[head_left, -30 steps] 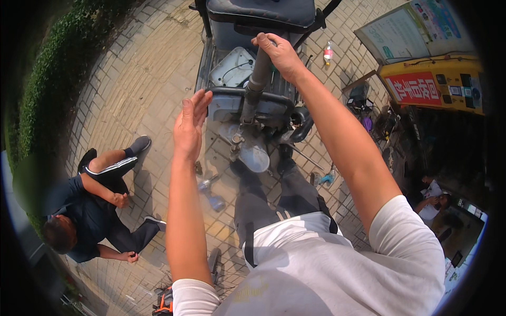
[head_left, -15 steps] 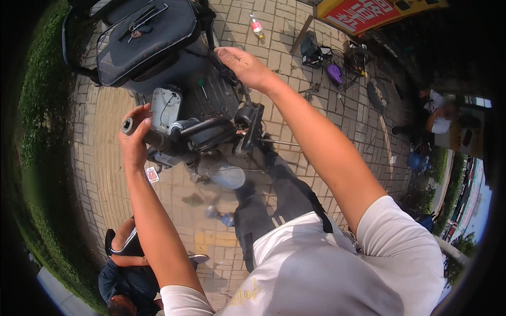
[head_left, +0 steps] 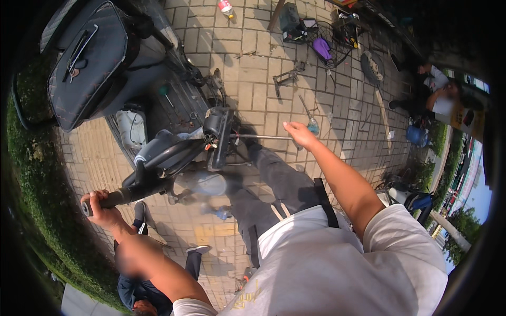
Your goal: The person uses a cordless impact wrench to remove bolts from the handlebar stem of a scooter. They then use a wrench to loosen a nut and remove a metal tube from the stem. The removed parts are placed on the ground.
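My left hand (head_left: 103, 211) is wrapped round the dark handlebar grip (head_left: 120, 197) of a stripped-down electric scooter, at the left. Over on the right, my right hand (head_left: 301, 135) hovers by the outer end of a thin metal rod (head_left: 263, 137) that sticks out from the steering column. Its fingers are loosely bent and partly hidden, with nothing visible in them. Between my hands sits a black cylindrical part (head_left: 213, 122) with exposed wires. On the black padded seat (head_left: 100, 68) lie a bent metal key wrench and other small tools (head_left: 79, 58).
A screwdriver (head_left: 166, 95) and a white panel (head_left: 130, 128) lie on the footboard. Scattered over the paving are a metal bracket (head_left: 287, 79), a purple object (head_left: 321, 48), a bottle (head_left: 226, 8) and a tyre (head_left: 372, 68). People sit at lower left and far right; a hedge runs along the left.
The handlebar grip has swung left and nearer with my left hand on it. My right hand has left the side of the scooter's footwell and moved right and nearer. The view has shifted right.
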Available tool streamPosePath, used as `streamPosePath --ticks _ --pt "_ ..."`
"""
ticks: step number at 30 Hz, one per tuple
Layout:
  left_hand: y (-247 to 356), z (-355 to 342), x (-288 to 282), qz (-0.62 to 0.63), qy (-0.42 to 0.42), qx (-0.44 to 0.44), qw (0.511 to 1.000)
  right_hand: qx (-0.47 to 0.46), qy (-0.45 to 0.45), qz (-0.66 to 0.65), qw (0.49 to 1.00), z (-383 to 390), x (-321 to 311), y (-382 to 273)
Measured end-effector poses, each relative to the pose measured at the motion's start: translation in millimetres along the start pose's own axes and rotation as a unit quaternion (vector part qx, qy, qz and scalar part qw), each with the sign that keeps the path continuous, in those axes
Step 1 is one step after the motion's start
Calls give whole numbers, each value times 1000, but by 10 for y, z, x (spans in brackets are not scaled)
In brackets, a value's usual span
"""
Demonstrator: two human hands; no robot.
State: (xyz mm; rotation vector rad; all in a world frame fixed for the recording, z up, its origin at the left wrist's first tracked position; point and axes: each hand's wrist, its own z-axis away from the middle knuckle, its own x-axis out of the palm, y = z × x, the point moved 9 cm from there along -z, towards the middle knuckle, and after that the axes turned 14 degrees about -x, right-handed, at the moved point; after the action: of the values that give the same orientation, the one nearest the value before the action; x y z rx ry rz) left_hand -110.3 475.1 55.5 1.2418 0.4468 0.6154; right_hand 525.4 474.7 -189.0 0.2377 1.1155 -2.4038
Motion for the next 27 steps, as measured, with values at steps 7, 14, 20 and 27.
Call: streamPosePath --ticks 7,14,20,27 --pt "130 204 197 -107 228 69 965 -28 -42 11 999 -187 -61 -180" --pt "-11 -61 -114 1 124 -31 992 -43 -63 16 997 -101 -156 -183" --pt "-38 -166 206 -66 -108 -87 988 -9 -54 30 998 194 -300 106" --pt "-204 -392 -169 -24 -155 -76 985 66 62 -25 996 980 -488 1517"
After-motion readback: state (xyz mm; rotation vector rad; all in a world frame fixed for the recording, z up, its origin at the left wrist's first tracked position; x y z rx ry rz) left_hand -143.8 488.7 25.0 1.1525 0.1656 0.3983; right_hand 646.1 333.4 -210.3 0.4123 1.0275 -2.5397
